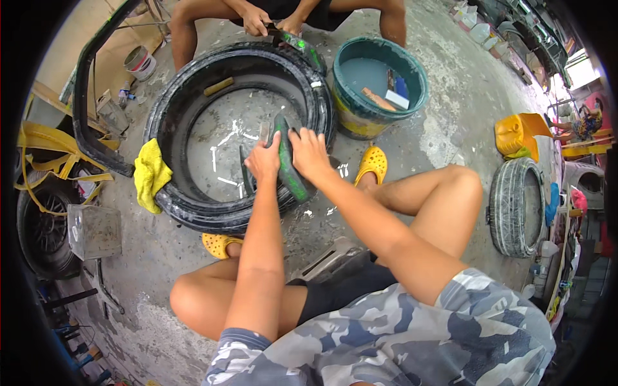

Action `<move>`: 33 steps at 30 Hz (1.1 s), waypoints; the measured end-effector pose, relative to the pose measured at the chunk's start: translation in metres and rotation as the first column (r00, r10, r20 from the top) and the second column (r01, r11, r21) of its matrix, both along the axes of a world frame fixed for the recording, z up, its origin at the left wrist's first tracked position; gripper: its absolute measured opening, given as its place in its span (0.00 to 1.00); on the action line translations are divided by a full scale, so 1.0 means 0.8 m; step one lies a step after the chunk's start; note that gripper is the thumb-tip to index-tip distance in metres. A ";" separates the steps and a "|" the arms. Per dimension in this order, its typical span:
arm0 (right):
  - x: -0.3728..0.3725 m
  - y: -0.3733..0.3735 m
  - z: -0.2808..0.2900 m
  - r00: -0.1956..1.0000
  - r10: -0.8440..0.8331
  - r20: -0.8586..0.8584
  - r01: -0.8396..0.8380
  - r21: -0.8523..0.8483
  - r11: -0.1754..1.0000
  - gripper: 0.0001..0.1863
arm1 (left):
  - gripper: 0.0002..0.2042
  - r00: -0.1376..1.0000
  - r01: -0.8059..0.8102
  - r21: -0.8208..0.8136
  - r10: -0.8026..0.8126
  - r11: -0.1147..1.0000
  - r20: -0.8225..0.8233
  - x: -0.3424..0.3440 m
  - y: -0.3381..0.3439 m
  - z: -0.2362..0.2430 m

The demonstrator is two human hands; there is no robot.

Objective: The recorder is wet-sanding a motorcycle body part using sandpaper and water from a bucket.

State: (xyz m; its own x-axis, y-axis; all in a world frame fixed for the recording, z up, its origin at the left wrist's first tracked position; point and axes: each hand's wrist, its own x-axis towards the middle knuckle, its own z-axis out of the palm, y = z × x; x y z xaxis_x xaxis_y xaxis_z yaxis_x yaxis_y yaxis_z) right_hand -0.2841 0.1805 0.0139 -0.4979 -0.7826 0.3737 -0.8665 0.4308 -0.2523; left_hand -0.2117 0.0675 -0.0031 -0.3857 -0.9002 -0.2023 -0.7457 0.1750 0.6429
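In front of me, above the near part of a black tire [193, 215] lying flat, is a dark curved part with green patches [286, 161]. My left hand [262, 161] is closed around its left side, thumb against the green surface. My right hand [310, 154] presses on its right side with fingers bent and together. A dark edge shows by those fingertips, but what lies under the palm is hidden. Below my left hand a dark strip [246, 170] stands within the tire's ring. Opposite, a person's hands [273, 22] hold a similar green-patched dark part [301, 46].
A teal bucket [380, 48] of cloudy water, with blocks on its inner ledge, stands right of the tire. A yellow cloth [151, 175] drapes over the tire's left rim. Another tire [515, 209] and a cut yellow container [520, 134] are at right; a clear box [94, 231] sits left.
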 end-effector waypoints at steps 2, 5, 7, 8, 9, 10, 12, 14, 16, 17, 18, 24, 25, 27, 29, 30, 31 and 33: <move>0.030 0.031 -0.011 0.997 0.071 0.031 -0.065 -0.146 0.987 0.22 | 0.37 0.999 -0.033 -0.019 0.033 0.999 0.018 0.016 -0.009 -0.013; 0.080 0.121 -0.036 0.943 0.053 0.329 0.020 -0.212 0.977 0.25 | 0.37 0.999 -0.042 -0.029 0.043 0.999 0.005 0.007 -0.001 -0.011; 0.076 0.117 -0.031 0.950 0.015 0.313 0.038 -0.164 0.986 0.23 | 0.37 0.999 -0.035 -0.037 0.036 0.999 0.019 0.001 0.002 -0.013; 0.059 0.095 -0.029 0.971 0.010 0.239 0.032 -0.171 0.985 0.22 | 0.37 0.999 -0.046 -0.066 0.047 0.997 0.004 -0.001 0.001 -0.013; 0.043 0.067 -0.017 0.969 0.018 0.246 0.031 -0.193 0.981 0.21 | 0.37 0.999 -0.037 -0.059 0.038 0.998 0.015 -0.002 -0.001 -0.010; 0.026 0.041 -0.016 0.977 0.027 0.213 0.029 -0.255 0.967 0.21 | 0.36 1.000 -0.012 -0.037 0.012 0.999 -0.006 -0.009 -0.004 -0.001; 0.021 0.022 -0.002 0.955 0.009 0.298 0.041 -0.162 0.986 0.20 | 0.36 1.000 0.003 -0.008 -0.003 1.000 -0.008 0.004 0.004 0.000; 0.055 0.059 -0.020 0.960 0.041 0.279 0.035 -0.262 0.964 0.21 | 0.36 1.000 -0.026 -0.028 0.026 0.999 -0.017 0.010 -0.002 0.002; 0.100 0.114 -0.047 0.914 0.027 0.406 0.076 -0.236 0.969 0.24 | 0.35 0.995 -0.099 -0.160 0.095 0.982 -0.027 0.010 -0.002 -0.026; 0.104 0.135 -0.050 0.820 0.026 0.571 0.096 -0.182 0.979 0.25 | 0.36 0.998 -0.061 -0.095 0.060 0.994 -0.018 0.003 0.000 -0.020; 0.092 0.129 -0.054 0.878 0.033 0.477 0.107 -0.264 0.958 0.25 | 0.36 1.000 -0.012 -0.019 0.012 1.000 0.001 -0.002 0.006 -0.013; 0.036 0.041 -0.003 0.988 0.041 0.152 -0.019 -0.145 0.989 0.24 | 0.38 1.000 -0.003 -0.013 0.003 1.000 0.030 0.011 0.001 0.006; 0.045 0.059 -0.013 0.995 0.049 0.082 -0.034 -0.173 0.984 0.25 | 0.38 0.999 0.000 -0.007 0.000 1.000 0.044 0.014 -0.001 0.001; 0.065 0.129 -0.047 0.986 0.074 0.148 -0.055 -0.129 0.990 0.28 | 0.37 0.999 -0.007 -0.023 0.008 1.000 0.041 0.007 0.001 -0.002; 0.057 0.121 -0.043 0.993 0.083 0.080 -0.070 -0.149 0.986 0.27 | 0.37 0.999 0.012 0.011 -0.012 1.000 0.050 0.004 0.000 -0.002; 0.055 0.118 -0.038 0.996 0.085 0.017 -0.081 -0.159 0.984 0.26 | 0.37 1.000 -0.009 -0.011 0.009 1.000 0.029 0.006 0.001 -0.004; 0.043 0.092 -0.024 0.997 0.083 -0.011 -0.083 -0.147 0.986 0.29 | 0.36 1.000 -0.027 -0.032 0.027 0.999 0.006 0.005 0.002 -0.006; 0.026 0.044 -0.007 0.998 0.060 -0.003 -0.060 -0.124 0.990 0.29 | 0.36 1.000 -0.009 -0.018 0.009 1.000 0.016 0.003 -0.003 0.000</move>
